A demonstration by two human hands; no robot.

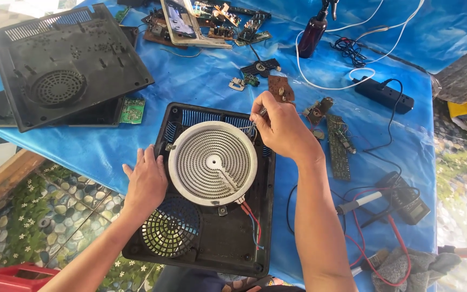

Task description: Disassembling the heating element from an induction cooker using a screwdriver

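Both hands were on the open cooker base [228,246]: your left hand [146,181] lay flat, fingers spread, steadying its edge, which was right. Your right hand [279,127] pinched a thin tool [259,114] at the round heating coil [212,163]'s far rim; short, gentle strokes suited those fine wires.

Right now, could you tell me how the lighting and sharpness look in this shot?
Head view: bright daylight, with sheen on the blue plastic sheet; the round heating coil and both hands, left hand and right hand, are sharp; the far right edge looks washed out and the edges bend slightly.
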